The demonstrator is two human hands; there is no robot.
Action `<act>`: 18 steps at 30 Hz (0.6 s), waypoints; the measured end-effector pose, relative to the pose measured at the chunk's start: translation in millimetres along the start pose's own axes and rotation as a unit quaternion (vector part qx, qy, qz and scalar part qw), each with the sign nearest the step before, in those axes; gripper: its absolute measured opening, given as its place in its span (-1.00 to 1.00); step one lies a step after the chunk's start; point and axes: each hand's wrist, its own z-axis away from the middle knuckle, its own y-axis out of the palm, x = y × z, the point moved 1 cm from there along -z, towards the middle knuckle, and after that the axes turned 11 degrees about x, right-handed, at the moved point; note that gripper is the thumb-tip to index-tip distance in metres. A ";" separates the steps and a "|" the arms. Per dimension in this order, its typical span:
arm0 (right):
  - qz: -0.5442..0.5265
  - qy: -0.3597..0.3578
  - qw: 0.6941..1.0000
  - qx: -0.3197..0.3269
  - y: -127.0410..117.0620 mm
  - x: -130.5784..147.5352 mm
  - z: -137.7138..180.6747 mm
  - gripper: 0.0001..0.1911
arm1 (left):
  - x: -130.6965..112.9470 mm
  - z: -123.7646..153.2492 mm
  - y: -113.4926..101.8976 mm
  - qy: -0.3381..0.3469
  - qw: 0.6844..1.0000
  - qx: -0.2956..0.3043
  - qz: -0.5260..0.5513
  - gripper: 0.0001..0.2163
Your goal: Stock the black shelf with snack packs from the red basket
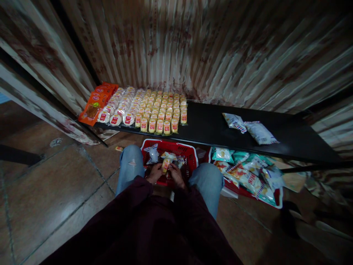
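Note:
My left hand (154,173) and my right hand (175,175) meet over a red basket (190,158) between my knees. Together they are closed on a small yellow packet with a red label (166,163). A few other packets lie in the basket, among them a clear one (153,154). Above it a low black shelf (209,129) carries rows of the same yellow packets (162,110), round white packets (118,108) and orange packs (96,101) at its left end.
Two pale snack bags (249,129) lie on the shelf's right part. A second red basket (278,197) heaped with colourful snack bags stands on the floor to my right. One small packet (119,148) lies on the tiled floor. Corrugated metal walls stand behind and to the left.

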 end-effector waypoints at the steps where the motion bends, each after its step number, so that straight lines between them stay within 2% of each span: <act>1: 0.002 0.000 1.000 0.001 -0.1 -0.4 -0.1 -0.40 | -0.5 0.2 0.1 0.002 1.000 0.000 0.004 -0.81; 10: 0.019 -0.013 0.999 0.025 4.2 5.4 7.1 -0.45 | 1.2 3.6 -1.4 0.019 0.999 -0.032 0.020 -0.76; 18: 0.048 -0.011 0.999 0.022 2.6 5.0 6.9 -0.44 | -7.5 11.4 1.9 0.032 0.999 -0.012 -0.021 -0.75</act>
